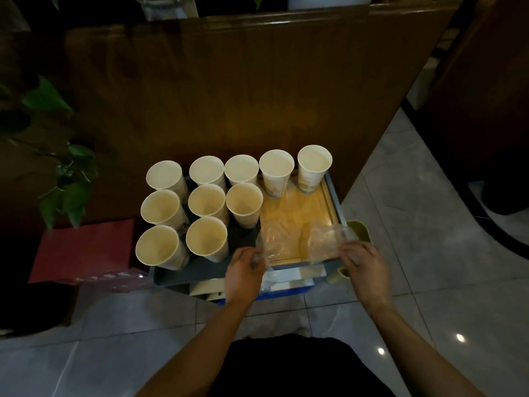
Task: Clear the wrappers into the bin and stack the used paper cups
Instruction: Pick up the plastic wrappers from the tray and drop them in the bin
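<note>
Several white paper cups (208, 201) stand upright and separate on a grey tray (200, 270), with two more cups (314, 164) at the back of a wooden board (297, 207). Two clear plastic wrappers lie on the board's near edge. My left hand (243, 270) pinches the left wrapper (273, 239). My right hand (363, 265) grips the right wrapper (323, 239) at its right end.
A small green bin (357, 230) stands at the tray's right side, behind my right hand. A red box (86, 250) and a leafy plant (63, 179) sit to the left. A wooden panel (243, 90) rises behind the tray. Tiled floor lies below.
</note>
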`<action>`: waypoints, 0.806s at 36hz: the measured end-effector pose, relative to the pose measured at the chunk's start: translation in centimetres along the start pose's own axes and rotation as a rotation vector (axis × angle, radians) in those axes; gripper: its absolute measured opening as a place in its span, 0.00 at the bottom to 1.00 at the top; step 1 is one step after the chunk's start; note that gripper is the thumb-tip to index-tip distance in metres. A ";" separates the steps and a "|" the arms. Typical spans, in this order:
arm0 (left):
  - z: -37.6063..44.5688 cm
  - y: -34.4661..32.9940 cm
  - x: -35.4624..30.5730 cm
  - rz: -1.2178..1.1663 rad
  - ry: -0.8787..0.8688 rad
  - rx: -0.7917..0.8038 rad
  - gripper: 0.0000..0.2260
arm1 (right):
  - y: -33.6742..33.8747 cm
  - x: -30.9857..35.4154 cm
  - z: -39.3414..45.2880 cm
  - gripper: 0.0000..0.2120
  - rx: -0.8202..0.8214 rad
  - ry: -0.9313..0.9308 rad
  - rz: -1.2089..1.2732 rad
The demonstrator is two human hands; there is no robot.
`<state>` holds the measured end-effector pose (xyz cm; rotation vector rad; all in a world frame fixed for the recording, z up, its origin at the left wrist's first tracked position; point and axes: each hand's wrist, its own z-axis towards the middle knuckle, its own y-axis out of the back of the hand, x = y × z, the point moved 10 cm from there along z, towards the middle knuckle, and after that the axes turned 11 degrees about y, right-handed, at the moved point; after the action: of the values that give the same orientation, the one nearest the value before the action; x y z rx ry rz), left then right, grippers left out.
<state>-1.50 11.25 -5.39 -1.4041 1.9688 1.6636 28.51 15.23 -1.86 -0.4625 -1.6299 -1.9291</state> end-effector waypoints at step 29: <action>-5.1 -5.4 -0.1 -0.352 0.047 0.532 0.08 | 5.7 -1.0 -16.5 0.05 -0.341 -0.619 0.388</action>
<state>4.66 7.49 -7.08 -1.4654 1.8560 0.8792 34.41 -1.23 -1.28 -1.5158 -1.3899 -1.8562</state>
